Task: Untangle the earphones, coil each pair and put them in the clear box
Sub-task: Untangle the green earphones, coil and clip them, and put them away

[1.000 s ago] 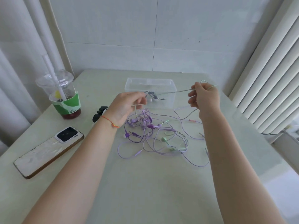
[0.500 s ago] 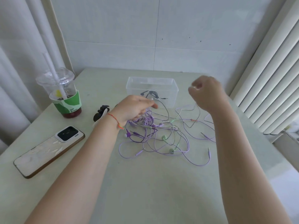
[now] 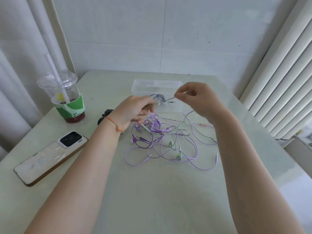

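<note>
I see my left hand (image 3: 133, 110) and right hand (image 3: 199, 98) pinching a pale cord (image 3: 166, 99) taut between them again, above the worktop (image 3: 152, 191); half a second ago it hung slack. The tangled earphones (image 3: 168, 141) lie mid-worktop, just before the clear box (image 3: 157, 85) near the far edge.
</note>
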